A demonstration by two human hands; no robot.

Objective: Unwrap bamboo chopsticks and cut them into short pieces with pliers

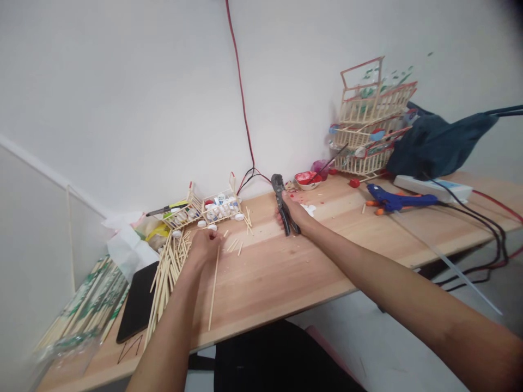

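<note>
My left hand [205, 246] is low over the table, its fingers drawn together in a pinch; what they hold, if anything, is hidden. A long thin wooden stick [213, 291] runs from beside those fingers toward the table's front edge. Several short cut stick pieces [233, 245] lie just right of them. In my right hand [295, 213] is a pair of hand shears [281, 198] with a grey head and black handles, head pointing up and away. Left of my left forearm spreads a pile of loose sticks [164, 283].
Two small stick-built carts [223, 209] with bottle caps stand at the back. Stacked stick baskets [363, 111] rise at the back right, near a dish of red paint [308, 179]. A blue glue gun [398, 200] and its cables lie right. A black tablet-like slab [139, 302] lies left.
</note>
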